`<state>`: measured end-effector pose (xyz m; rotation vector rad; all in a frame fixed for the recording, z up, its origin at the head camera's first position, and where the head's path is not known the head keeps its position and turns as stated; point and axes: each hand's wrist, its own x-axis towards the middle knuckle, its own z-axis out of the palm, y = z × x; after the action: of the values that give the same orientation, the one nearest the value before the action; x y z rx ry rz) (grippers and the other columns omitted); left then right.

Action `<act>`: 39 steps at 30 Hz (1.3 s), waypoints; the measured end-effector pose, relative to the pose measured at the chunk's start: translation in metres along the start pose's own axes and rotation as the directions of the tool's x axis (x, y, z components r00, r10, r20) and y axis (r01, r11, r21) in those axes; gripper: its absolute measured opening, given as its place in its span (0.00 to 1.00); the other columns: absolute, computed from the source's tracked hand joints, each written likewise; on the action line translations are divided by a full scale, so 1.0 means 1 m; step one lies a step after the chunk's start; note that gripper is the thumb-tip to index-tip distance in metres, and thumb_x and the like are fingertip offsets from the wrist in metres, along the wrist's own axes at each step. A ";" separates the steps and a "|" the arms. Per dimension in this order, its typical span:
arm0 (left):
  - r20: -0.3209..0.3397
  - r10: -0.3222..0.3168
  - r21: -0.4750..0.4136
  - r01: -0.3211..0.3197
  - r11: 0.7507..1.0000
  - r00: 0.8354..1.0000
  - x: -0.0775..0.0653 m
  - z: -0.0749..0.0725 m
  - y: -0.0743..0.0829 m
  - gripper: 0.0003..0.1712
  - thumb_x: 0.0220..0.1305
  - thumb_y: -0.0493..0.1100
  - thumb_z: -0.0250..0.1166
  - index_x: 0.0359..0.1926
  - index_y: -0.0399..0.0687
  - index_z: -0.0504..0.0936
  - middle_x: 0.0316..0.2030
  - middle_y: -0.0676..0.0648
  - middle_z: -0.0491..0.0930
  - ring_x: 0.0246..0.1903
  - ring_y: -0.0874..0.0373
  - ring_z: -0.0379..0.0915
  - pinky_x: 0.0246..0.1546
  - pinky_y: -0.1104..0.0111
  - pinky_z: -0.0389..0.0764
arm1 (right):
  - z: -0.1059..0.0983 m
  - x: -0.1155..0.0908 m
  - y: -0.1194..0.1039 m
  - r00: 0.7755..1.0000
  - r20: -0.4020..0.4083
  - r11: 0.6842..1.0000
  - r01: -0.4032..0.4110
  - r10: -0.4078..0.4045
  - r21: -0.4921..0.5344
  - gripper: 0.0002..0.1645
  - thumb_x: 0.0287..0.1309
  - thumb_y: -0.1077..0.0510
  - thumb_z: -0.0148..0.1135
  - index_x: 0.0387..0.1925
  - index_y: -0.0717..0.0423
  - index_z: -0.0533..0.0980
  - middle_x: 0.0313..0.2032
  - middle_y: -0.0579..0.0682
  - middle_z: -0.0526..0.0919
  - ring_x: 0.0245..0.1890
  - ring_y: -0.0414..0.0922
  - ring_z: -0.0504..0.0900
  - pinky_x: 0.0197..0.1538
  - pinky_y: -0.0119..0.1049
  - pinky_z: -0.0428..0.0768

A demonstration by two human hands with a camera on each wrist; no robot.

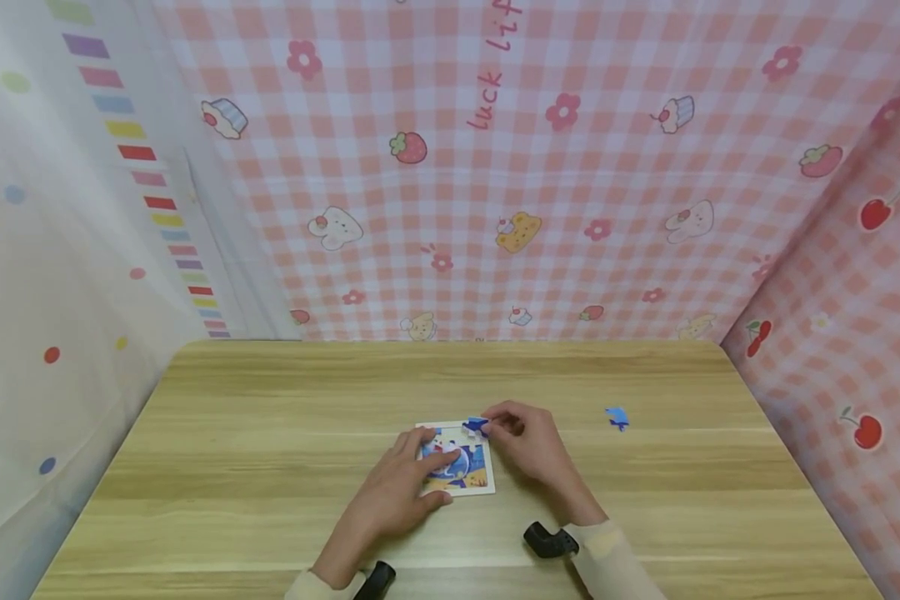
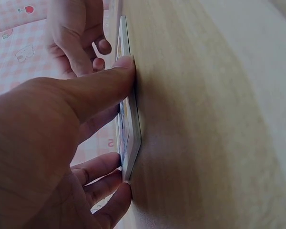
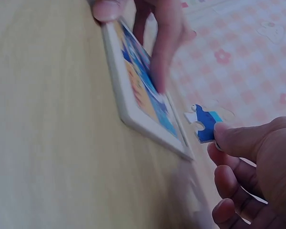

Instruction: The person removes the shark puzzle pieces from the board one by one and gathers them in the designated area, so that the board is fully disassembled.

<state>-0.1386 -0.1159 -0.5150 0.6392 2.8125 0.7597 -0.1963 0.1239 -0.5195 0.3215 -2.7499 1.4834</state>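
A small square jigsaw puzzle in a white frame lies on the table, its picture blue, white and orange. My left hand rests on its left side with spread fingers. In the left wrist view, that thumb touches the near edge and other fingertips meet the frame by a corner. Between thumb and forefinger, my right hand pinches a blue puzzle piece over the puzzle's far right corner. The piece is tilted and apart from the frame in the right wrist view. Fingers of the left hand partly cover the picture.
Another blue puzzle piece lies apart on the wooden table, right of the right hand. A pink checked cloth hangs behind the table's far edge, with more cloth at both sides.
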 end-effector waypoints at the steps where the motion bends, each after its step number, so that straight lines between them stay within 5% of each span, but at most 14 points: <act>1: 0.000 -0.001 -0.002 0.001 1.000 1.000 0.000 0.000 0.000 0.34 0.65 0.57 0.69 0.71 0.67 0.74 0.75 0.44 0.61 0.74 0.46 0.58 0.75 0.47 0.64 | -0.003 0.000 0.001 1.000 -0.005 1.000 -0.009 0.009 -0.004 0.05 0.65 0.58 0.70 0.40 0.44 0.87 0.31 0.41 0.86 0.31 0.39 0.80 0.36 0.28 0.79; 14: -0.006 -0.010 -0.006 0.010 1.000 1.000 -0.002 0.002 0.002 0.33 0.66 0.54 0.69 0.71 0.66 0.74 0.76 0.42 0.61 0.75 0.45 0.57 0.75 0.46 0.64 | -0.044 0.000 0.026 0.995 -0.074 0.994 -0.074 0.068 -0.084 0.05 0.67 0.57 0.68 0.42 0.47 0.86 0.34 0.46 0.86 0.35 0.42 0.80 0.39 0.29 0.79; 29: -0.008 -0.004 0.020 0.004 1.000 1.000 0.000 0.003 0.003 0.33 0.66 0.53 0.69 0.72 0.65 0.74 0.75 0.42 0.62 0.73 0.46 0.59 0.73 0.47 0.67 | -0.095 -0.005 0.054 0.990 -0.119 0.990 -0.088 0.075 -0.108 0.07 0.67 0.61 0.66 0.45 0.55 0.85 0.35 0.52 0.86 0.31 0.40 0.78 0.30 0.27 0.77; 39: -0.017 -0.003 0.024 0.003 1.000 1.000 0.000 0.002 0.002 0.34 0.66 0.54 0.69 0.71 0.65 0.74 0.74 0.42 0.62 0.73 0.46 0.59 0.74 0.48 0.66 | -0.121 -0.009 0.070 0.991 -0.114 0.976 -0.090 0.068 -0.198 0.05 0.67 0.59 0.67 0.43 0.53 0.85 0.35 0.50 0.88 0.32 0.38 0.79 0.34 0.28 0.77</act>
<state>-0.1370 -0.1131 -0.5161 0.6353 2.8409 0.7352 -0.2117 0.2633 -0.5114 0.1274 -2.8247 1.1801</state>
